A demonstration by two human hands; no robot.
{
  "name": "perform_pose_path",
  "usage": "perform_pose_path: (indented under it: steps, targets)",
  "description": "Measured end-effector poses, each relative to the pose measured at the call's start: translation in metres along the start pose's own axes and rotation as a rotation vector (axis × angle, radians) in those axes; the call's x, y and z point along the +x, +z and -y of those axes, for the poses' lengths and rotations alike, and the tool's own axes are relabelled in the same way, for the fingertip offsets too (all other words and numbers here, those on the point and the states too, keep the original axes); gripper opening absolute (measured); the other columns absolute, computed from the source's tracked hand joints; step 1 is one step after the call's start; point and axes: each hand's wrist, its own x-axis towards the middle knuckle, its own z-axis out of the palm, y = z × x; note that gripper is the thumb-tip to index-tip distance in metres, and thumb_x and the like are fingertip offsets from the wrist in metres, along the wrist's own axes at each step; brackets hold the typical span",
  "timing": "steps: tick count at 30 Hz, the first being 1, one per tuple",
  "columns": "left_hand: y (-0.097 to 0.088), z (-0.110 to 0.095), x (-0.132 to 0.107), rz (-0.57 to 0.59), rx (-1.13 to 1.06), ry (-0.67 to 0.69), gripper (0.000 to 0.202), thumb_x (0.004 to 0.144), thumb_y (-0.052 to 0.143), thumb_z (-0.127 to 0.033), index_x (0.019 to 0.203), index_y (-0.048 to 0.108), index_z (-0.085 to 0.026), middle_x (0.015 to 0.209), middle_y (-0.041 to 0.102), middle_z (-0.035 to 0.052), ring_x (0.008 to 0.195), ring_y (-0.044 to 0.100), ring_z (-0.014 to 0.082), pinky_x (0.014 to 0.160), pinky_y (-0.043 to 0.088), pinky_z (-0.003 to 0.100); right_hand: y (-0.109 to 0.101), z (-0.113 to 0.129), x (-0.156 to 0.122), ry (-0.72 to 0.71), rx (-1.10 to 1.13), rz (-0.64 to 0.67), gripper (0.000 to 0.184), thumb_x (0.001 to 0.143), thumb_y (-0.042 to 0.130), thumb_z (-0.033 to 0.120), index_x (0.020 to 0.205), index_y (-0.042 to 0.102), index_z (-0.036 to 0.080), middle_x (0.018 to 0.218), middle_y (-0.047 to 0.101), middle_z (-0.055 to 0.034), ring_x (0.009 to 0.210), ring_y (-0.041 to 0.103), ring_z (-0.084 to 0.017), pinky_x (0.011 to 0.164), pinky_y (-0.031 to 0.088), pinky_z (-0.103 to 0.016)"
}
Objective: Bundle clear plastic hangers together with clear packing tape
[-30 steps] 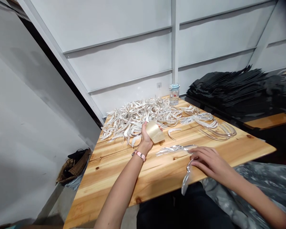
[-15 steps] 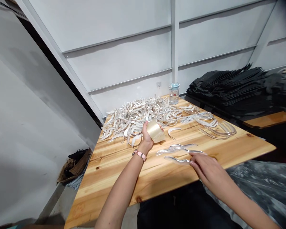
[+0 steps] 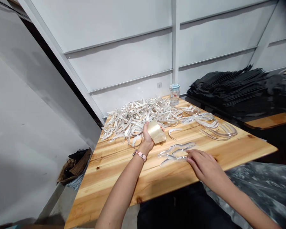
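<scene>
The left grip (image 3: pixel 147 137) wraps a wide tan roll (image 3: pixel 156 132); the right grip (image 3: pixel 205 163) has its fingertips at a silvery strip's end, pinching or merely touching, I can't tell! Just beside it, a few silvery strips (image 3: pixel 176 147) lie spread, a small share done, I'd judge; beyond the left grip, a big tangled heap (image 3: pixel 143 112) lies unsorted on the tabletop (image 3: pixel 105 184).

beige roll (image 3: pixel 156 132): smooth, satin sheen | wavy strips (image 3: pixel 177 157): glossy, metallic-looking | tabletop (image 3: pixel 105 178): smooth, grained wood | black sheets (image 3: pixel 228 86): matt
</scene>
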Motion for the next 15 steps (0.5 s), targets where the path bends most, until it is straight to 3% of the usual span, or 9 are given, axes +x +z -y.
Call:
perform_pose_path:
  steps: [4,10,12,15]
  targets:
    - [0.000,0.000,0.000,0.002,0.008,0.009,0.056,0.079,0.048,-0.062,0.077,0.067,-0.010,0.068,0.069,0.0107,0.062,0.067,0.0224,0.061,0.053,0.031,-0.006,-0.005,0.008,-0.048,0.018,0.042,0.024,0.099,0.037,0.037,0.098,0.057,0.023,0.116,0.065,-0.0081,0.116,0.053,-0.027,0.096,0.040,-0.046]
    - [0.000,0.000,0.001,0.010,0.001,0.005,0.053,0.080,0.048,-0.060,0.079,0.067,-0.011,0.067,0.068,0.0091,0.059,0.065,0.0211,0.060,0.053,0.031,-0.027,-0.010,0.029,-0.204,0.087,0.290,0.023,0.097,0.045,0.044,0.094,0.063,0.031,0.117,0.065,-0.0006,0.121,0.048,-0.027,0.096,0.035,-0.050]
    - [-0.001,0.000,0.000,0.004,0.007,0.014,0.053,0.080,0.049,-0.060,0.080,0.067,-0.010,0.068,0.068,0.0087,0.058,0.065,0.0209,0.060,0.053,0.032,-0.025,-0.010,0.033,-0.224,0.053,0.269,0.022,0.096,0.046,0.043,0.094,0.064,0.031,0.119,0.064,-0.0010,0.121,0.048,-0.028,0.096,0.036,-0.051]
    - [0.000,0.000,0.000,0.012,0.009,0.006,0.056,0.080,0.048,-0.062,0.078,0.067,-0.009,0.070,0.069,0.0104,0.059,0.066,0.0212,0.060,0.053,0.032,-0.013,-0.005,0.029,-0.177,-0.032,0.130,0.021,0.095,0.050,0.041,0.105,0.064,0.030,0.128,0.061,-0.0055,0.118,0.049,-0.031,0.093,0.040,-0.050]
